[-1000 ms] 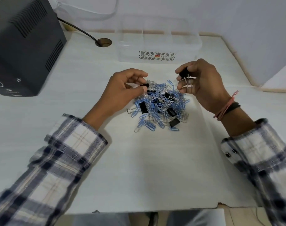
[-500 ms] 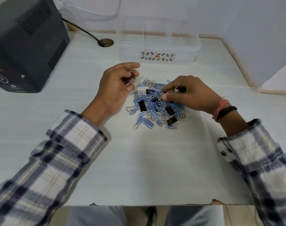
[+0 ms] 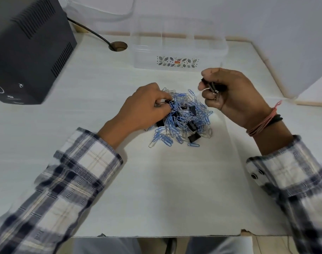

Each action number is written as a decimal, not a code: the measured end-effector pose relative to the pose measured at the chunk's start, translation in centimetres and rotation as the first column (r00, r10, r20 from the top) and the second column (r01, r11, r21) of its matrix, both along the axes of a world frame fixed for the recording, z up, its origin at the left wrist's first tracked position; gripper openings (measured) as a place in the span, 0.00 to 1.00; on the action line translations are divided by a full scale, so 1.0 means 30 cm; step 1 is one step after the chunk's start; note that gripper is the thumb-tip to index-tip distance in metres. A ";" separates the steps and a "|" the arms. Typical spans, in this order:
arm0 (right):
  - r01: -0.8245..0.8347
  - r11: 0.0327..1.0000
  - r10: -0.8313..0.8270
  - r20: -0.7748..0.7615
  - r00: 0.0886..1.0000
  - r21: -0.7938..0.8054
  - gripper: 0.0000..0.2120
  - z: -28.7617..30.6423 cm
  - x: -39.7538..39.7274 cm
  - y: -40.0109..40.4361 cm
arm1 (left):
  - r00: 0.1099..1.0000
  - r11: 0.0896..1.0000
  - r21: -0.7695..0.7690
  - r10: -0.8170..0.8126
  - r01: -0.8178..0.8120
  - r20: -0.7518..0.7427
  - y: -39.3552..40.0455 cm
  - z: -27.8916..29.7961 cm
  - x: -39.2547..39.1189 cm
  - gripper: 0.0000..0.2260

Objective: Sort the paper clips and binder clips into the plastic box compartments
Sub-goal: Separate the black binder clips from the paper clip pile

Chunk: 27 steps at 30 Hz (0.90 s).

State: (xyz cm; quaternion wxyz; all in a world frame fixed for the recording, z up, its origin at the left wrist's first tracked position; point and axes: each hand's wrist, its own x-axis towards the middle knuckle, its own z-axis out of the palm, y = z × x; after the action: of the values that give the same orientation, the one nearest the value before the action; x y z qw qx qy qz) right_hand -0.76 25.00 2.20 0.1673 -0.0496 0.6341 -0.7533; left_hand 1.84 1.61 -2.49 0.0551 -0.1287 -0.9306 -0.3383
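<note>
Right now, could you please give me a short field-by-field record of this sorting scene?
left hand: in the pile's left edge, fingers closed on a binder clip
right hand: raised beside the pile, holding black binder clips
pile: blue and silver paper clips mixed with black binder clips, on the table
plastic box: clear, behind the pile; appears empty

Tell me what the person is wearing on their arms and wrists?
Both arms wear a checked shirt in white and dark blue, left sleeve and right sleeve. The right cuff has dark snap buttons. The right wrist has pink threads and a black band.
</note>
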 end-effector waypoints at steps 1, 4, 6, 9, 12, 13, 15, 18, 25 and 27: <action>0.005 1.000 -0.005 0.029 1.000 -0.018 0.03 -0.001 -0.001 0.002 | 1.000 1.000 -0.001 0.000 0.000 0.004 0.000 0.002 0.001 0.21; 0.002 0.977 0.018 -0.092 0.996 0.213 0.04 -0.014 0.001 0.019 | 1.000 1.000 0.014 0.009 -0.009 -0.012 -0.003 0.006 0.001 0.17; 0.012 0.876 0.107 -0.220 0.970 0.481 0.08 -0.020 0.007 0.028 | 1.000 0.999 0.041 0.024 -0.024 -0.006 -0.001 0.005 0.001 0.15; -0.015 0.734 0.259 -0.259 0.930 0.679 0.11 -0.029 0.007 0.027 | 0.999 0.997 0.062 0.038 -0.039 0.005 -0.001 0.004 0.002 0.14; -0.056 0.649 0.372 -0.252 0.893 0.759 0.12 -0.032 0.009 0.023 | 0.999 0.998 0.047 0.043 -0.044 0.022 -0.003 0.008 0.001 0.19; -0.057 0.628 0.395 -0.255 0.883 0.776 0.12 -0.034 0.007 0.026 | 0.999 0.999 0.031 0.042 -0.043 0.034 -0.002 0.010 0.001 0.22; -0.037 0.589 0.419 -0.267 0.868 0.807 0.13 -0.040 0.000 0.035 | 0.998 0.999 0.010 0.037 -0.037 0.060 0.002 0.013 0.000 0.26; 0.014 0.531 0.453 -0.297 0.841 0.848 0.12 -0.038 -0.002 0.034 | 0.996 0.999 0.028 0.031 -0.033 0.082 0.002 0.015 0.001 0.20; -0.070 0.674 0.393 -0.276 0.877 0.736 0.09 -0.020 0.014 0.035 | 0.997 0.996 0.069 0.047 -0.052 0.059 -0.010 0.008 -0.004 0.09; -0.092 0.762 0.321 -0.250 0.913 0.641 0.10 -0.006 0.020 0.041 | 0.998 0.994 0.097 0.038 -0.042 0.040 -0.015 0.008 -0.003 0.11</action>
State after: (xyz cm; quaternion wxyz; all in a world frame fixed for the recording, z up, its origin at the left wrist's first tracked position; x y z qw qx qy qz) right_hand -0.16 26.22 2.04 0.1436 -0.1942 0.8544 -0.4601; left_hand 1.75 1.15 -2.24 0.0502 -0.1008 -0.9161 -0.3849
